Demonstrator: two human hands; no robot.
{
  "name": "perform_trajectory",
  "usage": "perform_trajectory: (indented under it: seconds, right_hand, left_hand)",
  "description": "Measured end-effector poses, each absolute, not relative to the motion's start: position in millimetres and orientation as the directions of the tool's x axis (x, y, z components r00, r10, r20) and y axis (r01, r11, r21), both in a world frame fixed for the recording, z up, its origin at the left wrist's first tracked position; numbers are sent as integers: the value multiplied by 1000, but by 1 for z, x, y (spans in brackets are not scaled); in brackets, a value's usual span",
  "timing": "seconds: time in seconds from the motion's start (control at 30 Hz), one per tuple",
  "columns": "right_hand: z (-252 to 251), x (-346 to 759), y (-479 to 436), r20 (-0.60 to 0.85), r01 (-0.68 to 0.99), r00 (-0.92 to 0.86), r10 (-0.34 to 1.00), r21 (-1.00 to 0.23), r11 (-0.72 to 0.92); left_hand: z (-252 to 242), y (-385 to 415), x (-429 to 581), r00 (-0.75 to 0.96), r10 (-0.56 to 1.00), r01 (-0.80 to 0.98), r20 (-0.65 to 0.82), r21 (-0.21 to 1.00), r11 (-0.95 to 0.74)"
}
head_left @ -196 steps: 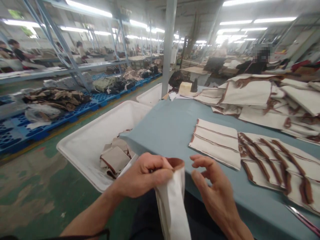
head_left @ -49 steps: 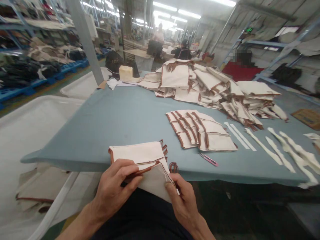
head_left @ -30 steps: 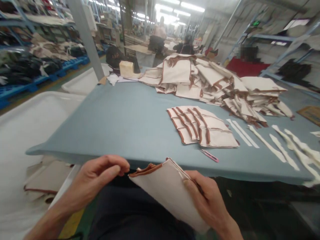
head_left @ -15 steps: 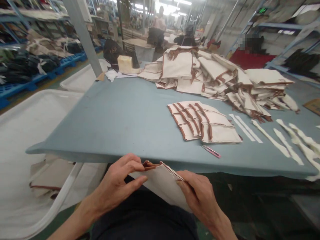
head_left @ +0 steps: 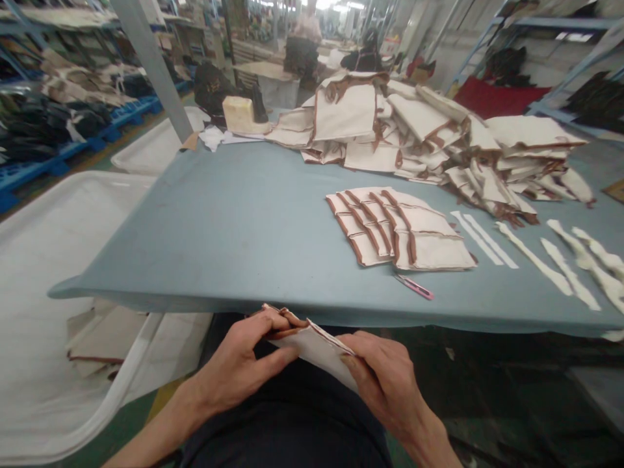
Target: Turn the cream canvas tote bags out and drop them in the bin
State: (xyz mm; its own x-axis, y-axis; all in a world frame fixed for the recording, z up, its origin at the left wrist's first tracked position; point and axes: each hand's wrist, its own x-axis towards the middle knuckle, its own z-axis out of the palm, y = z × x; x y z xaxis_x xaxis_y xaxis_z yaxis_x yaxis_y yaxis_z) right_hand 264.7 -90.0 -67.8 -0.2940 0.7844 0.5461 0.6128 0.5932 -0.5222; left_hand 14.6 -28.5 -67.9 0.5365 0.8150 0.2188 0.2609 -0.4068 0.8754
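Between my hands, just off the table's front edge, is a cream fabric piece with brown-bound edges (head_left: 319, 354). My left hand (head_left: 253, 354) pinches its upper left part, fingers at the brown fold and thumb against the cream face. At its right end, my right hand (head_left: 385, 370) grips the bound edge between thumb and fingers. Several similar cream pieces with brown binding (head_left: 433, 244) lie overlapped on the table beyond. Close to them rests a small pink-handled cutting tool (head_left: 414, 286), perhaps thread snips.
The blue-green table (head_left: 219, 234) carries a large heap of cream pieces (head_left: 390, 130) at the back. White strips (head_left: 536, 263) lie at right. A white bin (head_left: 97, 188) with fabric stands left, near a grey post (head_left: 156, 71). A person (head_left: 305, 39) is in the background.
My left fingers have moved onto the brown fold and closed on it, and more of the fold shows above them. My right hand keeps its grip. The view has shifted slightly.
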Motion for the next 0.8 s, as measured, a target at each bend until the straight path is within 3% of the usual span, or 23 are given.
perform_trajectory:
  seconds: [0.2,0.3,0.43,0.6,0.8]
  right_hand:
    - [-82,250,-89,464,701,-365,807,-434,566]
    - [-92,241,-95,431,675,-372,822,-482,558]
    - [-95,232,-101,366,577,-338,867,-647,498]
    - [-75,224,-96,187,419,-163,969,-876,240]
    - [-39,217,-81,-2,238,-178,984,-970,41]
  left_hand:
    - [-38,-23,15,599,783,375,-171,923,-85]
    - [-39,-27,11,612,745,407,-264,913,-11]
    - [-46,-37,7,640,715,432,-283,901,-30]
    - [-32,-39,7,587,787,448,-189,886,-121]
    - [-15,-40,16,624,771,410,-129,894,-182]
